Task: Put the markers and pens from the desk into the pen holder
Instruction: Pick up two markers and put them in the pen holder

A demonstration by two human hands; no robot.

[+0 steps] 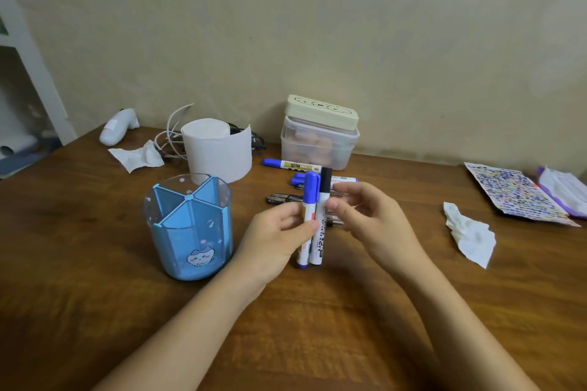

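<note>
Beside the pen holder, two upright markers in left-hand grip.

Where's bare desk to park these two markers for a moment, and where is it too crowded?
Bare wood lies in front of the blue divided pen holder, and between the right hand and the crumpled white tissue. It is crowded behind the hands: loose blue-capped markers and dark pens lie before the clear plastic box and white paper roll.
</note>
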